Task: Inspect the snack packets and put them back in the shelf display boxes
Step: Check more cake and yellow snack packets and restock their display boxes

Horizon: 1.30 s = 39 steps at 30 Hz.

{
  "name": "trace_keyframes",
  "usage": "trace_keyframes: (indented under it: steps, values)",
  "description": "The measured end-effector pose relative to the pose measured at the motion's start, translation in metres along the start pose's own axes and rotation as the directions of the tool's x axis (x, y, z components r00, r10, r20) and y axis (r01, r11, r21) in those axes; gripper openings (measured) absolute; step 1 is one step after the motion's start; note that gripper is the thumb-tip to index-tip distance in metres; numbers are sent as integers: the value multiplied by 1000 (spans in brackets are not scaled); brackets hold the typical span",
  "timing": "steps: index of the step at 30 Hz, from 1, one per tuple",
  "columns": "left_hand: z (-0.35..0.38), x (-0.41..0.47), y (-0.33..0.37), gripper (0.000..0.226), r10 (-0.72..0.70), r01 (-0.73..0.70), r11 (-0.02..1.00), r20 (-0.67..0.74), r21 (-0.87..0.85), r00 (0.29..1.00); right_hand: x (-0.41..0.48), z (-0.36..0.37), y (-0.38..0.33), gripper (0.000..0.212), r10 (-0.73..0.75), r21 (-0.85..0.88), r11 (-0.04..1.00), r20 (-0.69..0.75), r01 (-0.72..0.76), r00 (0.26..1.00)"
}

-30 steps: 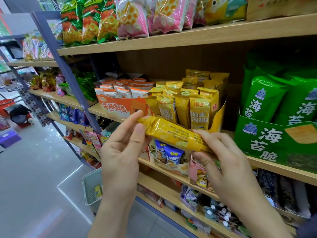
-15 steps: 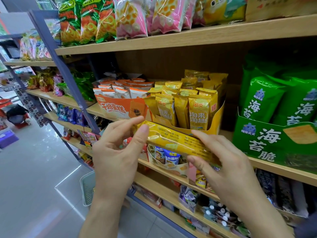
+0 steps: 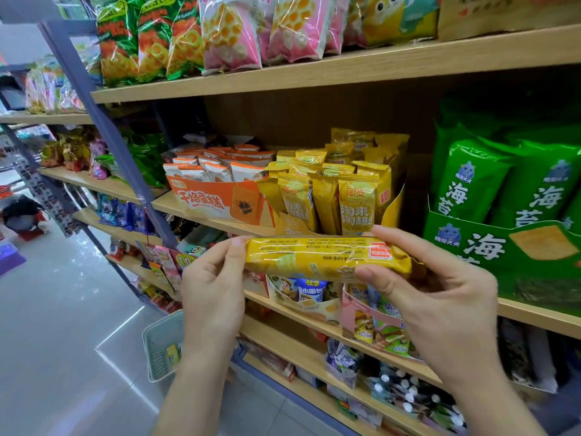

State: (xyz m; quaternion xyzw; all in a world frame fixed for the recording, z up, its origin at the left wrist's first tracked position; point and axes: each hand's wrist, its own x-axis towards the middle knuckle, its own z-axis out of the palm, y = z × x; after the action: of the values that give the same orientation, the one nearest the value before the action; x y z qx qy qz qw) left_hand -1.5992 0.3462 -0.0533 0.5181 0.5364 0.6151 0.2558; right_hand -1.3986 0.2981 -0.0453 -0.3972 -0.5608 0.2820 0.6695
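Note:
A long yellow snack packet lies level in front of the shelves, its printed back toward me. My left hand pinches its left end between fingers and thumb. My right hand grips its right end, fingers over the top and thumb underneath. Just behind the packet stands the yellow display box with several matching yellow packets upright in it. To its left is an orange display box filled with white and orange packets.
A green display box of green packets stands at the right. Wooden shelves above and below carry more snacks. A grey basket sits on the tiled floor at the lower left, beside the blue shelf upright.
The packet has turned from tilted down to the right to level and has rolled so its printed back faces me. Both hands kept hold of its ends.

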Motion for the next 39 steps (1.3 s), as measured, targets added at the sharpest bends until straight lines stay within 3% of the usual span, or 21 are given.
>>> trace_keyframes:
  steps: [3, 6, 11, 17, 20, 25, 29, 33, 39]
  values:
    - [2, -3, -4, 24, 183, -208, 964, 153, 167, 971, 2, 1, -1, 37, 37, 19, 999, -77, -35, 996]
    - [5, -3, -12, 48, 290, -395, 882, 364, 257, 885, 6, -3, -2, 39, 54, 25, 998, -126, -51, 991]
    - [7, -3, -14, 42, 522, -632, 683, 361, 366, 773, 7, -5, 1, 34, 109, 51, 993, -160, -102, 981]
    - [23, -18, -4, 57, 586, -765, 540, 495, 351, 641, 7, 1, 0, 33, 142, 71, 989, -158, -133, 977]
    - [24, -17, -6, 51, 624, -759, 561, 435, 329, 649, 8, 2, -1, 31, 184, 122, 978, -102, -171, 978]
    - [21, -19, -8, 56, 543, -668, 687, 408, 288, 734, 14, 2, -1, 23, 257, 320, 920, -59, -226, 965]
    - [26, -24, -4, 58, 569, -703, 660, 433, 266, 699, 11, 6, 1, 15, 257, 303, 929, -113, -213, 960]
    - [32, -30, 2, 79, 591, -723, 668, 466, 176, 659, 7, 10, 0, 15, 262, 269, 936, -100, -228, 960]
    - [33, -31, 2, 80, 562, -673, 734, 473, 93, 678, 7, 8, 2, 10, 300, 300, 916, -70, -266, 951]
